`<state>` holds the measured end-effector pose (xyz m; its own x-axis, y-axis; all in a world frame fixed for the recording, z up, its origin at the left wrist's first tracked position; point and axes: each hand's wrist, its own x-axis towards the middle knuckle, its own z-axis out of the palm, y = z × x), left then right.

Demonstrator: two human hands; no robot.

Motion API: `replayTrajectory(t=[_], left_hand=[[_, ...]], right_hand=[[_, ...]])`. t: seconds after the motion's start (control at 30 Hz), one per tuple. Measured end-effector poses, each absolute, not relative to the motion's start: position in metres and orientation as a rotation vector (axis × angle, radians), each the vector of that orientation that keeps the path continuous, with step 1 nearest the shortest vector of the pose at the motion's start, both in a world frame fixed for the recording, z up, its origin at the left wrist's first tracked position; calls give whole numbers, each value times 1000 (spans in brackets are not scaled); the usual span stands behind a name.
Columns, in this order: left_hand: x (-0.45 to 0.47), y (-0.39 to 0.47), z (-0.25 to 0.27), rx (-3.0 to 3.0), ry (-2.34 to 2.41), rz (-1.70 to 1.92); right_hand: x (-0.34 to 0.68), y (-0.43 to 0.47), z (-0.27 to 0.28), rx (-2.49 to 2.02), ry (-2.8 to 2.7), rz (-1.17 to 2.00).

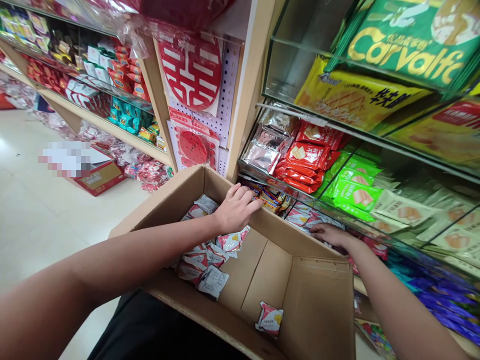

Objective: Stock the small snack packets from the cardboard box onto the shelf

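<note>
My left hand (237, 207) is closed over the far rim of an open cardboard box (318, 300), its fingers curled on the edge. Inside the box, small pink-and-white snack packets (193, 265) are heaped at the left, partly behind my left forearm. A single packet (270, 319) lies apart near the right end. Beyond the rim, my right hand (330, 235) reaches into a low shelf compartment, fingers stretched over similar pink-and-white packets (299, 216). The hand's underside is hidden, and no packet shows lifted in it.
Glass-fronted shelves with red packets (305, 155), green packets (356, 190) and yellow bags (348, 100) overhang my right hand. Purple-wrapped sweets (438, 290) fill a lower shelf at right. A red carton (99, 177) stands on the floor at left, beside bagged goods.
</note>
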<state>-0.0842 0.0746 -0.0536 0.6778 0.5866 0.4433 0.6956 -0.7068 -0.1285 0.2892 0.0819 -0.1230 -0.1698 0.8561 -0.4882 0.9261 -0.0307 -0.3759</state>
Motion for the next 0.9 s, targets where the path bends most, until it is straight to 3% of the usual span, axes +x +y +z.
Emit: replayTrajectory(t=[0.23, 0.7, 0.9], left_hand=[[-85, 75, -53, -2622, -1029, -538], [-87, 76, -54, -2631, -1034, -552], [-91, 75, -48, -2680, -998, -522]], right_hand=[[277, 92, -138, 1961, 2176, -1132], [230, 100, -118, 1817, 2354, -1195], [217, 62, -77, 2188, 2387, -915]])
